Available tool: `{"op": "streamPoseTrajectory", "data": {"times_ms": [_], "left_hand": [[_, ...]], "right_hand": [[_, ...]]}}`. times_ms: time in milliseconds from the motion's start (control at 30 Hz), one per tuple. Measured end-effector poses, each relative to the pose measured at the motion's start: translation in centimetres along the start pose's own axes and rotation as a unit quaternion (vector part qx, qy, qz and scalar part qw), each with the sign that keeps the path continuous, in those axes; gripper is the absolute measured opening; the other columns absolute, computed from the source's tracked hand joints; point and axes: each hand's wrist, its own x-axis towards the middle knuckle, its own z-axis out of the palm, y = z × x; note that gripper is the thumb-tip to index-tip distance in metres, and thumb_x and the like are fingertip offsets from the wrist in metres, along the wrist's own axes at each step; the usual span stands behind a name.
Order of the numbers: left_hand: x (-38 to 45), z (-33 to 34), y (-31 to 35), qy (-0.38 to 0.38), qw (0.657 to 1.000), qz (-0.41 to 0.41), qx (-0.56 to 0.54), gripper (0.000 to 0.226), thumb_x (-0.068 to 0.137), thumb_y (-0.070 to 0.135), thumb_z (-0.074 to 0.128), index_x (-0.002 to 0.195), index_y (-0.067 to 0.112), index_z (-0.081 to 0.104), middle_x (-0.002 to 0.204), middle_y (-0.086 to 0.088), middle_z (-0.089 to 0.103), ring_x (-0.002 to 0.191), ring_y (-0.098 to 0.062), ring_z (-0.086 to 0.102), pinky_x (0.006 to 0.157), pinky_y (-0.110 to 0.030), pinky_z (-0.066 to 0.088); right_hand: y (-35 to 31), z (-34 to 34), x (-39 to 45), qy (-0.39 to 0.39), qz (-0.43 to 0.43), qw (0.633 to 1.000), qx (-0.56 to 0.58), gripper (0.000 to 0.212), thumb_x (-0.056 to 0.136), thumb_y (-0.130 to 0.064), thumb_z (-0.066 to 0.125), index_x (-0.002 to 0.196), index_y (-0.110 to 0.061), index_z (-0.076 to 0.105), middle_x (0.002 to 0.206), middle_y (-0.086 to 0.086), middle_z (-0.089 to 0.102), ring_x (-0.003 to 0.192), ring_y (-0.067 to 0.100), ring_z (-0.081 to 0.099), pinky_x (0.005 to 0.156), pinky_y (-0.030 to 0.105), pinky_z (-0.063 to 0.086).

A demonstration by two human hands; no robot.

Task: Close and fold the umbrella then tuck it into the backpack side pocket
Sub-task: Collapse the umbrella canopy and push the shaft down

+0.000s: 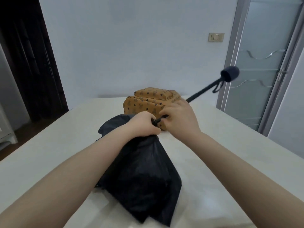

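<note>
A black umbrella (143,170) lies over the white table (230,162), its canopy collapsed into loose folds pointing toward me. Its shaft runs up and to the right, still extended, ending in a round dark handle (230,74) with a wrist loop, raised in the air. My left hand (142,123) is shut on the gathered canopy where it meets the shaft. My right hand (179,116) is shut on the shaft just beyond it. A tan patterned backpack (148,101) lies flat behind my hands, partly hidden by them; its side pocket cannot be made out.
The table's far edge runs just behind the backpack. A dark doorway stands at the left, a frosted glass door at the right, and a light switch is on the back wall.
</note>
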Motion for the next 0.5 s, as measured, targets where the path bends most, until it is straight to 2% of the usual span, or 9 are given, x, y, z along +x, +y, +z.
{"op": "streamPoseTrajectory", "data": {"times_ms": [67,133,167,233,300,367,433,500], "left_hand": [[0.5,-1.2,0.2,0.068,0.996,-0.004,-0.054,0.027,0.066,0.020,0.063,0.049,0.017,0.042,0.047,0.006,0.038,0.044,-0.011,0.035,0.044,-0.024,0.028],[1.0,-2.3,0.2,0.136,0.985,-0.006,-0.105,0.017,0.066,0.022,0.062,0.055,0.015,0.049,0.050,0.004,0.043,0.049,-0.012,0.040,0.049,-0.025,0.032],[1.2,-2.8,0.2,0.165,0.977,-0.010,-0.136,0.014,0.066,0.023,0.062,0.058,0.014,0.053,0.053,0.003,0.047,0.052,-0.013,0.044,0.051,-0.027,0.035],[1.5,-3.7,0.3,0.211,0.954,-0.015,-0.211,0.014,0.067,0.023,0.064,0.057,0.014,0.059,0.055,0.004,0.054,0.055,-0.014,0.051,0.053,-0.027,0.039],[1.7,-4.5,0.4,0.246,0.926,-0.021,-0.286,0.017,0.071,0.019,0.064,0.055,0.019,0.058,0.055,0.005,0.056,0.057,-0.013,0.053,0.051,-0.023,0.040],[1.8,-4.8,0.3,0.275,0.897,-0.026,-0.345,0.017,0.072,0.015,0.062,0.056,0.019,0.058,0.056,0.004,0.056,0.059,-0.013,0.052,0.052,-0.023,0.040],[1.7,-4.8,0.0,0.306,0.870,-0.032,-0.386,0.014,0.072,0.015,0.063,0.059,0.019,0.060,0.059,0.004,0.057,0.060,-0.013,0.053,0.055,-0.023,0.042],[1.6,-4.8,-0.7,0.320,0.848,-0.036,-0.420,0.014,0.069,0.010,0.066,0.062,0.020,0.061,0.063,0.003,0.059,0.064,-0.014,0.057,0.058,-0.023,0.045]], "right_hand": [[-0.7,-1.1,1.5,0.103,0.035,0.989,0.097,0.024,0.073,-0.002,0.057,0.088,-0.012,0.072,0.100,0.006,0.070,0.100,0.025,0.054,0.091,0.032,0.036],[-1.2,-1.7,2.9,0.150,0.080,0.970,0.171,0.028,0.076,-0.003,0.054,0.096,-0.015,0.068,0.109,0.002,0.065,0.105,0.019,0.052,0.089,0.030,0.039],[-1.4,-1.8,3.5,0.137,0.109,0.965,0.197,0.028,0.078,-0.008,0.054,0.103,-0.017,0.064,0.113,0.000,0.062,0.106,0.016,0.052,0.089,0.029,0.040],[-1.4,-1.9,4.5,0.041,0.174,0.949,0.259,0.031,0.080,-0.023,0.059,0.110,-0.021,0.057,0.111,-0.006,0.060,0.100,0.009,0.054,0.084,0.024,0.043],[-1.5,-1.7,5.0,-0.091,0.205,0.916,0.332,0.028,0.079,-0.037,0.062,0.102,-0.021,0.060,0.102,-0.008,0.063,0.092,0.006,0.058,0.076,0.019,0.045],[-1.5,-1.3,5.0,-0.163,0.199,0.909,0.328,0.033,0.078,-0.043,0.062,0.102,-0.021,0.065,0.101,-0.007,0.065,0.092,0.007,0.059,0.079,0.023,0.047],[-1.4,-0.9,4.9,-0.152,0.184,0.918,0.317,0.031,0.077,-0.041,0.065,0.103,-0.025,0.065,0.094,-0.012,0.063,0.085,0.000,0.057,0.071,0.018,0.044],[-1.4,-0.8,4.5,-0.099,0.166,0.932,0.306,0.022,0.074,-0.032,0.069,0.096,-0.027,0.067,0.084,-0.015,0.061,0.077,-0.004,0.054,0.064,0.014,0.040]]}}
